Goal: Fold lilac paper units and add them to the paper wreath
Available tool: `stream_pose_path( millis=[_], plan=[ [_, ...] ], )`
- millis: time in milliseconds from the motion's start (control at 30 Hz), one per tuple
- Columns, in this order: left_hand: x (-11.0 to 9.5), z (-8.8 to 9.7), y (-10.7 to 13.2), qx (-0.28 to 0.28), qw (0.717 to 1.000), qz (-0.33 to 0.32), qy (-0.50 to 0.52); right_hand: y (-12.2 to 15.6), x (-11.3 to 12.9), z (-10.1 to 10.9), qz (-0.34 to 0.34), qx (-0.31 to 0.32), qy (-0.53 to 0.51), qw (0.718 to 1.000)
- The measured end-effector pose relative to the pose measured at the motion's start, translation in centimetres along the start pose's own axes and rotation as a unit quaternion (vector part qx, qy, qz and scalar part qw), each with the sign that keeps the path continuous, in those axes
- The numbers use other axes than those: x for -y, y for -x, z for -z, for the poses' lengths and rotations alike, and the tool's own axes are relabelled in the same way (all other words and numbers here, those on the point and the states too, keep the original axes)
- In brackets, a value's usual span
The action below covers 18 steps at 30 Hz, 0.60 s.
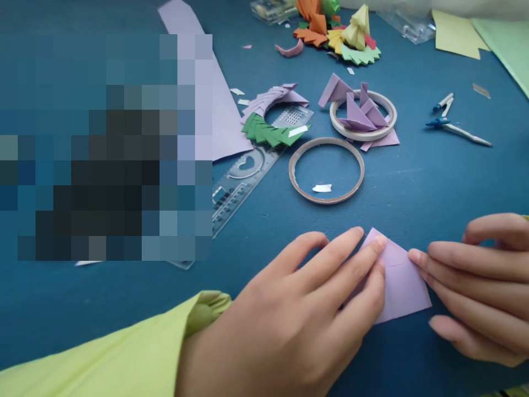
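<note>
A small piece of light purple paper [407, 284] lies on the blue table in front of me, its top edge slanting to a point. My left hand [314, 298] holds its left part down, with the index fingertip and thumb close together on the surface. Part of the sheet is hidden under those fingers. At the paper's right edge is my right hand [483, 286], fingers stretched out and one fingertip touching the edge; its thumb is held apart below. Both sleeves are yellow-green, the left one [124, 347] showing most.
Beyond my hands lie an empty tape ring [326, 199], a tape roll [334, 118] with folded purple pieces, a green-and-purple folded paper arc [268, 132], a clear ruler [243, 184] and a blue-white compass [444, 122]. Colourful paper models [318, 36] stand behind. Pixelation covers the left.
</note>
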State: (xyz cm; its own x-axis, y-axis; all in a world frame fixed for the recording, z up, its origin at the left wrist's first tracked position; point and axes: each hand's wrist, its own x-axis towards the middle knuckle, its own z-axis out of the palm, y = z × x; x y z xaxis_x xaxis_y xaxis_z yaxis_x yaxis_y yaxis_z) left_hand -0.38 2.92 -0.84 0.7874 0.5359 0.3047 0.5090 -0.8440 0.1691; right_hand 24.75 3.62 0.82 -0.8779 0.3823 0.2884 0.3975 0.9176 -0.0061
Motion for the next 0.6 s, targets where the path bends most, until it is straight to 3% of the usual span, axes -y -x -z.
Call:
stream_pose_path(
  millis=[200, 367, 500, 600],
  plan=[
    [0.0, 0.3, -0.3, 0.008, 1.000, -0.019, -0.007, 0.2, 0.8, 0.0, -0.008, -0.010, -0.008, 1.000],
    [-0.1, 0.3, -0.3, 0.008, 0.997, 0.025, 0.070, -0.6, 0.7, -0.8, -0.009, -0.045, -0.008, 0.999],
    [0.0, 0.2, -0.3, -0.040, 0.991, 0.045, 0.117, -1.2, 0.7, -1.5, -0.006, -0.024, 0.006, 1.000],
    [0.1, 0.4, -0.1, -0.029, 0.992, 0.046, 0.112, -1.4, 0.9, -1.4, -0.020, -0.010, 0.006, 1.000]
  ],
)
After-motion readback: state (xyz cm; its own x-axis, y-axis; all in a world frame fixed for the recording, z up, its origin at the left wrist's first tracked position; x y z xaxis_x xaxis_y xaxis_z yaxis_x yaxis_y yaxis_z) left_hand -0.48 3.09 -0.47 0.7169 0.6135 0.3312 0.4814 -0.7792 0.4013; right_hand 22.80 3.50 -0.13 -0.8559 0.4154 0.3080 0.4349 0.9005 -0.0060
